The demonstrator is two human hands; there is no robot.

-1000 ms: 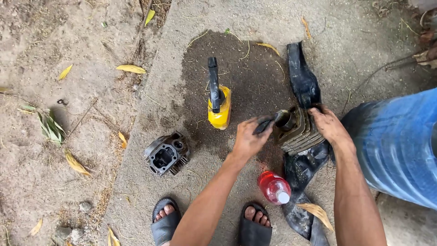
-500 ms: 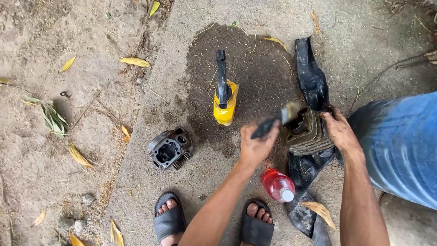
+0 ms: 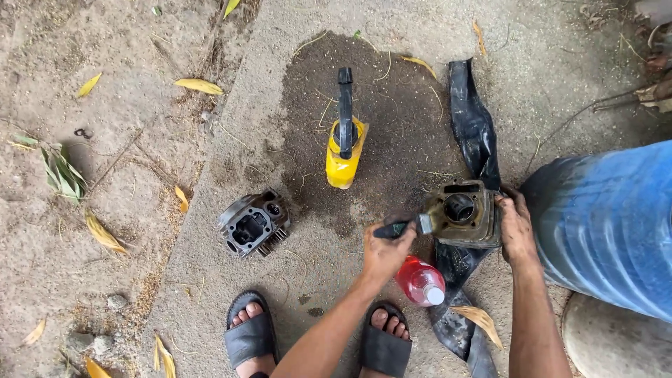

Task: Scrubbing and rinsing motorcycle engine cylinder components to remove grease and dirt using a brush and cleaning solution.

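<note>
Left hand (image 3: 386, 250) is closed around the dark handle of a small brush (image 3: 400, 227), knuckles up, with the forearm rising from the lower edge of the view toward the upper right. Brush tip touches the left face of the engine cylinder block (image 3: 463, 213). Right hand (image 3: 516, 229) is clamped on the right side of the same block, fingers wrapped over its upper edge, forearm running almost straight up from the bottom of the view. Block is held above the ground, tilted so that its round bore faces the camera; cooling fins show along its lower side.

Below the block lies a strip of black rubber (image 3: 473, 133) stretched across the concrete slab (image 3: 294, 84). A red plastic bottle (image 3: 418, 280) with a white cap lies on its side just beside the left wrist. A yellow container (image 3: 343, 162) with a black handle on top stands on a dark wet patch, well apart from the hands. A cylinder head (image 3: 253, 224) rests on the slab to the left. Two feet in black sandals (image 3: 249, 336) stand at the lower edge. A knee in blue denim (image 3: 602, 217) fills the right side.
</note>
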